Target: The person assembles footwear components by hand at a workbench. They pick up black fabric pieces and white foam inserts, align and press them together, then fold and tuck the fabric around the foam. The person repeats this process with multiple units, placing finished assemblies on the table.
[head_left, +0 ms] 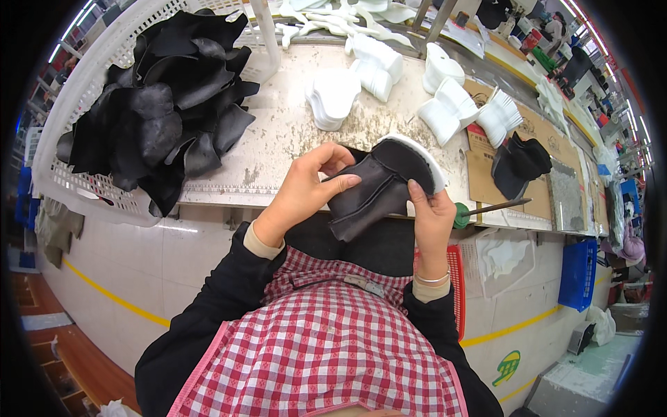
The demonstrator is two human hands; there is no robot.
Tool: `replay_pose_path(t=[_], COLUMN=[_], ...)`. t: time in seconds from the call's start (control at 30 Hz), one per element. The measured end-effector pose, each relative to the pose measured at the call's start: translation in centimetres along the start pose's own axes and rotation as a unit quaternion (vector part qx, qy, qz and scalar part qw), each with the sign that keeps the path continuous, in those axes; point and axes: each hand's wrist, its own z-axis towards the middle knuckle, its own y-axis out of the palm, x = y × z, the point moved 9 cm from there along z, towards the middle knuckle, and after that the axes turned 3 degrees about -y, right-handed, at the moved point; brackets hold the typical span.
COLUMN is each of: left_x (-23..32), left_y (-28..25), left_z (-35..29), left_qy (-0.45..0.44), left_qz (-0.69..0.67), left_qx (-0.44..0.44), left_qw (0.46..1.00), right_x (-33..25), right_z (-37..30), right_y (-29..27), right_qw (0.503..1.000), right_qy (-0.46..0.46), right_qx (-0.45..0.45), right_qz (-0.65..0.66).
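Observation:
Between my two hands, above the table's near edge, is a black leather shoe upper point(369, 189) with a raised seam across it. A white curved piece point(429, 161) lines its rounded far right edge. My left hand point(313, 182) pinches the upper's left side, thumb on top and fingers partly hidden behind it. My right hand point(432, 217) grips the lower right corner, its thumb near the white piece. Several stacks of white shaped pieces point(332, 97) lie on the table beyond my hands. Another black upper point(520, 165) rests at the right on cardboard.
A white plastic basket point(52, 149) heaped with black leather pieces point(156, 104) stands at the left. A green-handled tool with a thin dark shaft point(497, 206) lies at the table's front edge. Below right are a red basket point(456, 285) and a blue crate point(578, 274).

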Motion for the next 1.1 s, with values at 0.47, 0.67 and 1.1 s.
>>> replay_pose_path(t=[0.47, 0.67, 1.1], left_x=[0.6, -3.9, -3.3], left_y=[-0.9, 1.7, 3.2], left_z=[-0.4, -0.9, -1.7], left_qy=[0.1, -0.11, -0.059], left_qz=[0.085, -0.121, -0.2], left_qx=[0.057, -0.089, -0.186], left_qw=[0.99, 0.983, 0.96], right_x=[-6.2, -6.7, 2.1], right_z=[-1.0, -0.9, -2.0], right_y=[4.2, 4.6, 3.4], right_qw=[0.904, 0.926, 0.981], right_qy=[-0.309, -0.272, 0.15], right_qx=[-0.083, -0.092, -0.112], right_qz=[-0.282, -0.246, 0.043])
